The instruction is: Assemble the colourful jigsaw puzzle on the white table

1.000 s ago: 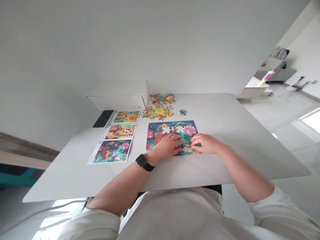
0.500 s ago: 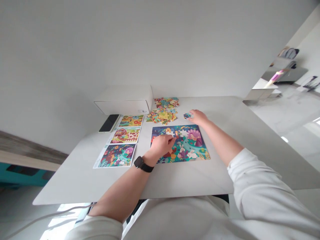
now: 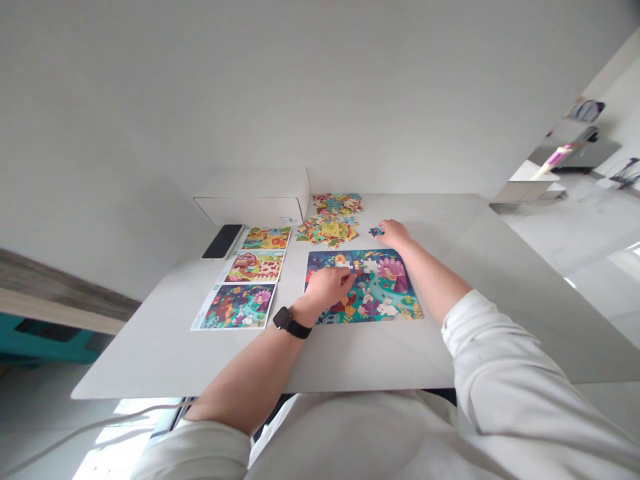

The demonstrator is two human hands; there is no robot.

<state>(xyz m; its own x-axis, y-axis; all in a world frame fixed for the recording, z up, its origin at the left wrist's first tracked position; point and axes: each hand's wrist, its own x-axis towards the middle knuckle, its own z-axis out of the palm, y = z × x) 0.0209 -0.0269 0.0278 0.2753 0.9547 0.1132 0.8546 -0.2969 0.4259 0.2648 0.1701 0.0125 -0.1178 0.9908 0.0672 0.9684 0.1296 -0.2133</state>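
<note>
A colourful jigsaw puzzle (image 3: 385, 287) lies flat on the table, with pale gaps near its upper edge. Over its left part rests my left hand (image 3: 329, 288), its fingers curled; what they hold, if anything, is hidden. Beyond the puzzle's upper right edge, my right hand (image 3: 393, 233) has its fingers closed at a few dark blue puzzle pieces (image 3: 376, 231) on the table. To the left of these pieces lies a heap of yellow and green puzzle pieces (image 3: 331, 231), with a second, mixed heap (image 3: 340, 202) behind it.
Three picture sheets (image 3: 240, 307) lie in a column left of the puzzle. A dark-screened phone (image 3: 223, 241) is beside the top sheet. Behind them a white box (image 3: 250, 208) stands by the wall. The white table's (image 3: 150, 353) front edge runs close to my body.
The view has shifted slightly. My right hand has stayed by the dark blue pieces, which now look a little differently arranged. My left hand remains over the puzzle.
</note>
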